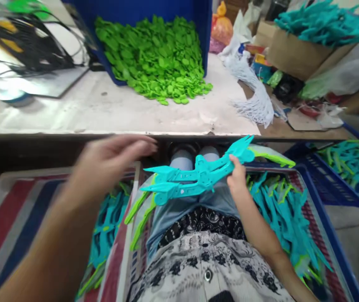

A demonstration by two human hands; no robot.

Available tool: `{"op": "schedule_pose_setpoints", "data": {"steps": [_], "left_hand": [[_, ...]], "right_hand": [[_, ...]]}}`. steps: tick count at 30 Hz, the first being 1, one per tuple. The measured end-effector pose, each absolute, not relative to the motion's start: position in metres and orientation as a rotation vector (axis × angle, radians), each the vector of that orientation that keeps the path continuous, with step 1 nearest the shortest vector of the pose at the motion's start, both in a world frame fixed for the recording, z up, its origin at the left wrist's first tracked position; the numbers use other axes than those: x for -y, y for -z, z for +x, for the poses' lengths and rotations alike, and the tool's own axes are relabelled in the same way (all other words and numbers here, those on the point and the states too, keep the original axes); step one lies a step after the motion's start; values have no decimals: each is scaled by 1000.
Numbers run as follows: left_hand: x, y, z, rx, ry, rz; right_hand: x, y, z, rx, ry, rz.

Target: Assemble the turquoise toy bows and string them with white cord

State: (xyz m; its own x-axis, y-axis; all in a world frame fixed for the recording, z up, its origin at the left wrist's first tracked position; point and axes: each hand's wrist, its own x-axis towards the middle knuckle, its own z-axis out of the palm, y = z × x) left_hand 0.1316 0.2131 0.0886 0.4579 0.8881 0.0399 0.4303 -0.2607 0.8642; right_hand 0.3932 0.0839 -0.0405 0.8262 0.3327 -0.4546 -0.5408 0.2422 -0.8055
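Note:
Over my lap, my right hand [238, 178] grips turquoise toy bows [184, 191] near their right end. Two turquoise bodies lie side by side, with lime-green and greyish curved limbs at the ends. My left hand [113, 157] hovers in front of the table edge, left of the bows and apart from them. Motion smears its fingers, which point right; whether anything is in them cannot be seen. Below it, more toy bows [105, 235] lie at my left. Another pile of bows [286, 214] fills a blue crate [333, 235] at my right.
A tipped blue bin [206, 46] spills small green plastic pieces [160, 58] onto the table [104, 113]. White strings [256, 98] lie at the right. Behind them stands a cardboard box [295, 52] heaped with turquoise parts [326, 23]. A striped cloth [19, 226] covers the left side.

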Motion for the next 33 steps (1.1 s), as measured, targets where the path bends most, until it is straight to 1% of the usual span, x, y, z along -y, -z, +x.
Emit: {"op": "schedule_pose_setpoints", "data": {"steps": [2, 6, 7, 10, 11, 13, 15, 17, 18, 19, 21, 23, 25, 27, 29, 33], "left_hand": [[-206, -57, 164, -967, -310, 1974], [-206, 27, 223, -934, 173, 2194], [-207, 44, 231, -924, 245, 2197], [-212, 80, 239, -922, 302, 2118], [-215, 87, 239, -927, 291, 2093], [-220, 95, 239, -936, 271, 2077], [-225, 98, 242, -966, 245, 2086], [-230, 98, 249, -1043, 203, 2084], [-233, 98, 253, -1086, 180, 2077], [-235, 97, 257, -1120, 162, 2071], [-239, 96, 263, -1146, 151, 2062], [-242, 97, 265, -1134, 149, 2055], [-245, 98, 263, -1108, 140, 2032], [-248, 99, 260, -1065, 134, 1991], [-251, 100, 257, -1023, 135, 1952], [-256, 102, 255, -943, 128, 1887]], "right_hand": [[-99, 65, 374, -203, -612, -1229], [-95, 82, 373, -122, -739, -1346], [-88, 83, 376, -110, -771, -1405], [-53, 84, 379, -159, -860, -1594], [-38, 85, 379, -175, -926, -1651], [-6, 83, 378, -122, -1159, -1780], [19, 75, 382, 139, -1435, -1931], [24, 60, 394, 616, -1564, -2045], [14, 50, 402, 899, -1520, -2070], [-4, 38, 412, 1169, -1401, -2078], [-65, 16, 430, 1546, -993, -2075], [-149, -1, 443, 1608, -544, -2125], [-235, -7, 448, 1569, -323, -2230], [-307, -5, 446, 1466, -236, -2316], [-356, 3, 441, 1377, -223, -2377], [-396, 14, 436, 1271, -178, -2389]]}}
